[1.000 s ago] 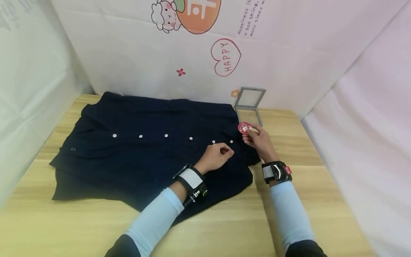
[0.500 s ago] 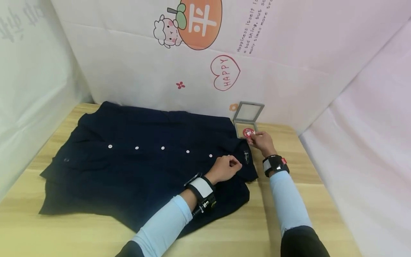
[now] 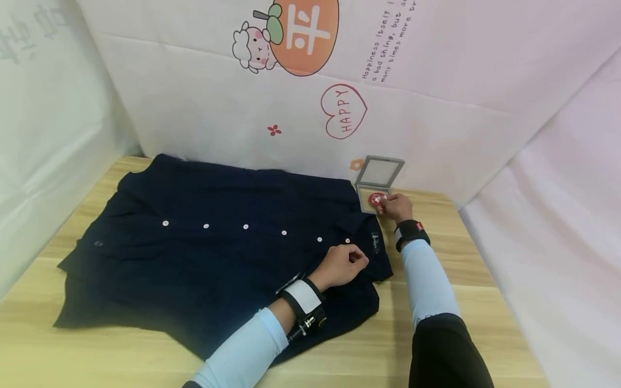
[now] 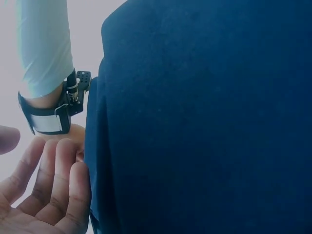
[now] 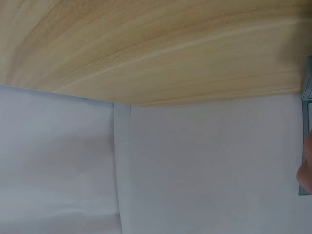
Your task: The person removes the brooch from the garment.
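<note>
At the back right, my right hand [image 3: 398, 206] pinches a round red badge [image 3: 376, 199] with a white figure by its edge. The badge overlaps the tray of a small grey-framed case [image 3: 365, 206], whose clear lid stands raised against the backdrop. In the right wrist view, a fingertip [image 5: 305, 176] shows beside the case frame [image 5: 304, 146]. My left hand [image 3: 342, 265] hovers over the dark navy shirt [image 3: 208, 269], fingers loosely bent and holding nothing. The left wrist view shows those relaxed fingers [image 4: 63, 180] next to the dark cloth.
The shirt lies spread over much of the wooden table [image 3: 451, 318], with white buttons [image 3: 245, 227] along its front and a small pin-like piece [image 3: 375, 242] near its right end. A printed white backdrop [image 3: 194, 97] rises behind, with white sheets at both sides.
My right hand has carried the badge away from me, over the case's tray. My left hand has shifted slightly to the right above the shirt. The head view has tilted up.
</note>
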A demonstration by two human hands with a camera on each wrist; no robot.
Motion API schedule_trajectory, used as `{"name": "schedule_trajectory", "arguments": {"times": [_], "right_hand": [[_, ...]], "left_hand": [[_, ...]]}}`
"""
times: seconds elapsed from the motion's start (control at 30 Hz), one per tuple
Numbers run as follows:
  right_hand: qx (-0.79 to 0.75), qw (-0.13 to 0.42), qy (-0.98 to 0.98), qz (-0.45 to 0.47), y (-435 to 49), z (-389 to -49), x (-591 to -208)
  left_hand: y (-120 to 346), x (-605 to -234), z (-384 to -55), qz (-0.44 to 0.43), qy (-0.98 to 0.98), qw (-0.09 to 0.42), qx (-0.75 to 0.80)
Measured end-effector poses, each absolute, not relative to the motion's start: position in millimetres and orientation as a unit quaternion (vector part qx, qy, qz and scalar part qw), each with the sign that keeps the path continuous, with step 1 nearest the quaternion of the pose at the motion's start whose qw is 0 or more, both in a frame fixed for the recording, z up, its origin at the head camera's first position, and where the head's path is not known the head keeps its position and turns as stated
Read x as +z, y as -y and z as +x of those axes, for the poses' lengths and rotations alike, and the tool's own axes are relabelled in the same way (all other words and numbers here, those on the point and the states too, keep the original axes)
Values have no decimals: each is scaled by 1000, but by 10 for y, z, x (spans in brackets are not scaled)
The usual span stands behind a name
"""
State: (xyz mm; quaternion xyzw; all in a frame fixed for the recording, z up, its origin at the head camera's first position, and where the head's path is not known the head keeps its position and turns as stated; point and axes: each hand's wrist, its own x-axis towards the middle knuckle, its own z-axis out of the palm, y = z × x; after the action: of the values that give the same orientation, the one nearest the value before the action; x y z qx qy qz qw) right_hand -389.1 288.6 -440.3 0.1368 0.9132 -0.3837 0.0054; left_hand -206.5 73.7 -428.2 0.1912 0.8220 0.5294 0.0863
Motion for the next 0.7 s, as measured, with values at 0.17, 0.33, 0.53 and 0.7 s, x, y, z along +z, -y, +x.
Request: {"name": "schedule_trajectory", "arguments": {"times": [0.17,0.33,0.53,0.7], "right_hand": [[-270,-8,-957,106,-2990,-4212,-4679],[-198,-31,-972,120,-2943,-4185,-4663],[-192,-96,-966,143,-2718,-3836,-4529],[-203,-104,-959,169,-2696,-3733,-4669]], "left_hand": [[-617,-4288,-2014,195,-824,75,527],[-537,-4254,-1959,205,-828,67,518],[-463,-4207,-1897,225,-832,42,504],[-394,-4181,-1818,249,-837,16,487]]}}
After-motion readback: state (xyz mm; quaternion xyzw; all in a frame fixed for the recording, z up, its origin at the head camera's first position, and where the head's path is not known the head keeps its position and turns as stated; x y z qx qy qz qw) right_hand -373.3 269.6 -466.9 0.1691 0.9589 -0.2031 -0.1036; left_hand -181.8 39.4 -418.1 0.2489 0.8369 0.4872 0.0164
